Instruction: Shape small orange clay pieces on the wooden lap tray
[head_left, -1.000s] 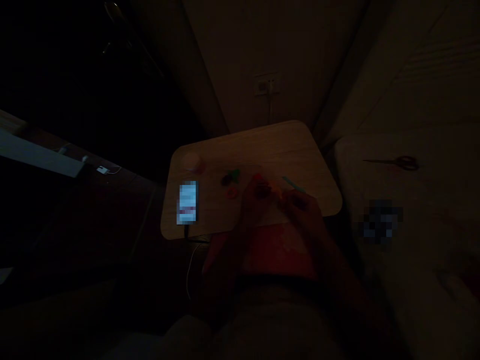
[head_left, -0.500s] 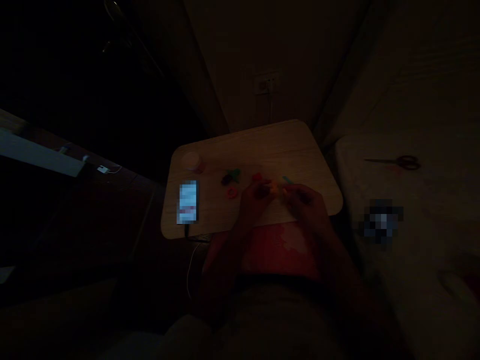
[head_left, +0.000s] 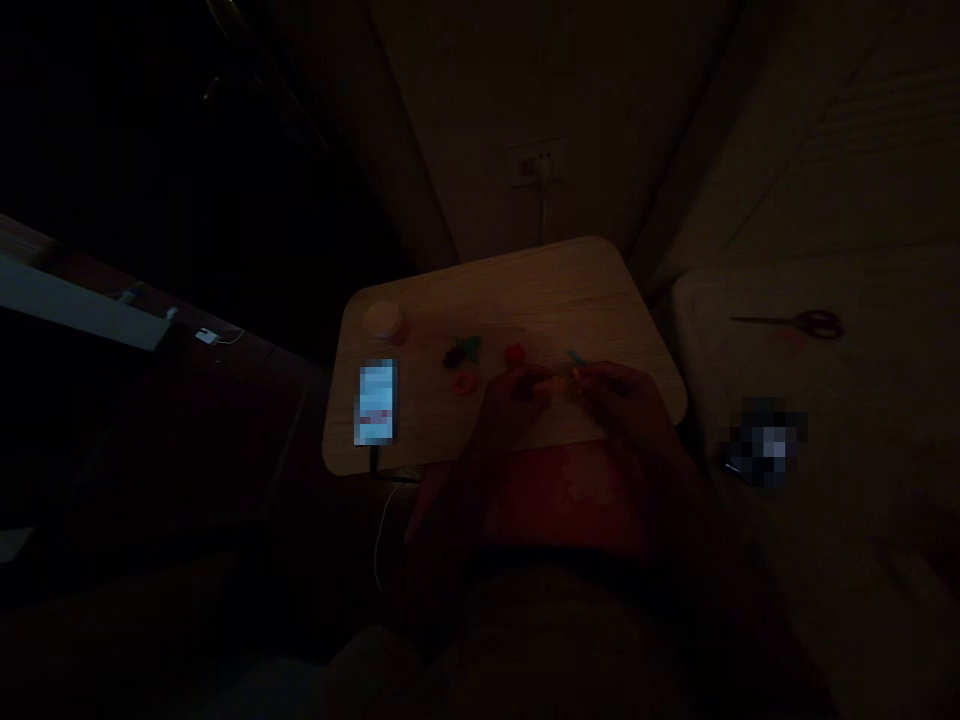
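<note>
The room is very dark. My left hand [head_left: 511, 395] is closed, its fingertips on a small soft-looking yellow-orange piece [head_left: 555, 385] just above the table's near side. From the other side my right hand [head_left: 621, 388] pinches the same piece, and a brighter orange bit shows at its fingertips. A red lump [head_left: 514, 353] lies just beyond my left hand, and a thin teal strip [head_left: 574, 356] beyond my right. Left of my hands are a red-orange ring [head_left: 464, 383], a green piece [head_left: 469, 347] and a dark lump [head_left: 452, 356]. The material of these pieces is unclear.
A round lidded tub [head_left: 385, 320] stands at the far left of the wooden table [head_left: 540, 275]. Below it lies a lit phone [head_left: 376, 402] with a cable. Scissors [head_left: 806, 323] and a blurred-out dark object [head_left: 765, 443] rest on the pale surface at right.
My right fingertips have shifted slightly, and the yellow-orange piece between my hands looks longer. The pieces lying on the table have not moved.
</note>
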